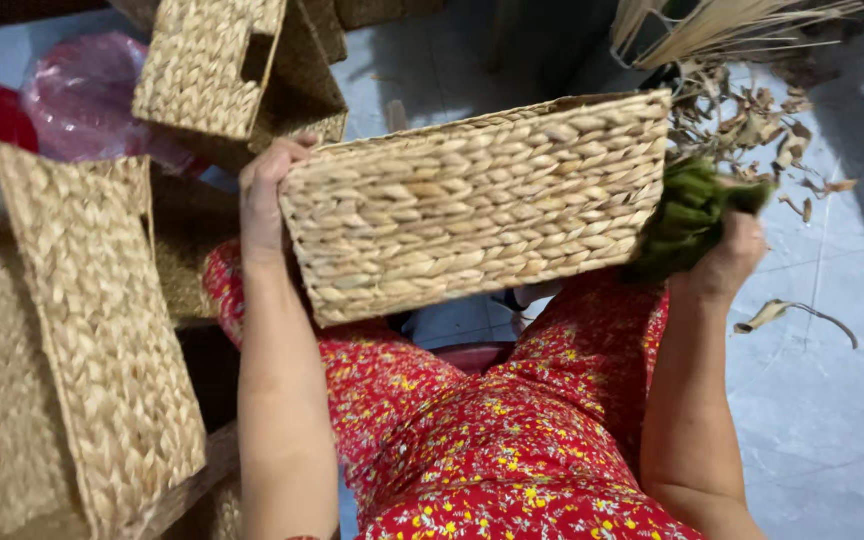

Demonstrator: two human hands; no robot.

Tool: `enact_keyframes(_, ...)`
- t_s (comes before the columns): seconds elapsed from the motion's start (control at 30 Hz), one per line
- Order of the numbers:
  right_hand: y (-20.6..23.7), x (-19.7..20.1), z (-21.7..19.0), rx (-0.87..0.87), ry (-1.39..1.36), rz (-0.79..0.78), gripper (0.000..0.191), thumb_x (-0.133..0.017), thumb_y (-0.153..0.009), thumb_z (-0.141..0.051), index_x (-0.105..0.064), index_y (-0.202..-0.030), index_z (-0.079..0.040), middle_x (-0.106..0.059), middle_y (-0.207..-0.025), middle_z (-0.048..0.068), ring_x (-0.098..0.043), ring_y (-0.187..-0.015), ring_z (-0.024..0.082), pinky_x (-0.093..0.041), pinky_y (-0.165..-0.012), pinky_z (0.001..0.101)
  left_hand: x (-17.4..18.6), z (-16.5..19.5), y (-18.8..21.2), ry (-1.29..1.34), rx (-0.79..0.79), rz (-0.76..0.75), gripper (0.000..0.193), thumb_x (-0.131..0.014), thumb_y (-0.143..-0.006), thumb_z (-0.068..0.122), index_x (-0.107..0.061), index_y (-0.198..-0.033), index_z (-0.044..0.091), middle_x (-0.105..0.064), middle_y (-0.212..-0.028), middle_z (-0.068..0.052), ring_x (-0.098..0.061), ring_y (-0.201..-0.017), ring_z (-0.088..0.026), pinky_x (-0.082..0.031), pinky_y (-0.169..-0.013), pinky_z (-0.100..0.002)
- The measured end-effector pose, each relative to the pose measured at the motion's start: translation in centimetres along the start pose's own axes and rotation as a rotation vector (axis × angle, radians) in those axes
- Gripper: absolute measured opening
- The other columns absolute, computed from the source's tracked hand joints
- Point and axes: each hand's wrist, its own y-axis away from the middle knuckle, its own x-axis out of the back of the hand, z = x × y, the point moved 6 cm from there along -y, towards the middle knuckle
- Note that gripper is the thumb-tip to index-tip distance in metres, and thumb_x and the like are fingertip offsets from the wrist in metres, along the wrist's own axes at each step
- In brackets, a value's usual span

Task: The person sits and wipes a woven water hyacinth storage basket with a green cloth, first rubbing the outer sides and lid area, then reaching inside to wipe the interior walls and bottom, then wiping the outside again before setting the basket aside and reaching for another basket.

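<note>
Fingers of my left hand [264, 200] curl round the left end of the basket [477, 205], clamped on its corner, thumb side hidden behind the weave. Right-hand fingers [730, 258] press together on a green cloth [687, 220], holding it against the basket's right end. Between both hands the basket sits tilted above my lap, its woven side facing me, over my red flowered trousers [512, 440]. Just left of my arm stands a bigger woven basket [102, 340]. Farther off, another basket [222, 70] leans by a pink bag [82, 95]. Dry leaves [742, 125] and pale stalks [722, 30] lie on the grey tiled floor [832, 400] beyond the cloth.
</note>
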Motion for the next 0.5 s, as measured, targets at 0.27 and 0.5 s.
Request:
enact_keyframes(0.27, 10.4, -22.2, -1.7, -0.073, 0.155, -0.623, 0.044, -0.061, -0.092, -0.01, -0.062, -0.135, -0.013, -0.064, -0.117, 0.002, -0.06, -0.099, 0.013, -0.056, -0.089, 0.0315, 0.2, -0.6, -0.5, 0.109, -0.026, 0.046, 0.034, -0.057, -0.093, 0.028, -0.064, -0.086, -0.004, -0.065, -0.096, -0.01, -0.059, -0.114, -0.023, -0.046, -0.105, -0.037)
enact_keyframes(0.5, 19.2, -34.5, 2.2, 0.785, 0.91, -1.093, 0.047, -0.084, -0.08, -0.023, -0.071, -0.125, -0.021, -0.047, -0.158, -0.002, -0.038, -0.154, 0.03, -0.047, -0.115, 0.0472, 0.2, -1.4, 0.5, 0.347, 0.098, 0.18, 0.025, -0.062, -0.094, 0.026, -0.064, -0.09, 0.001, -0.064, -0.101, -0.008, -0.058, -0.105, -0.021, -0.051, -0.096, -0.037)
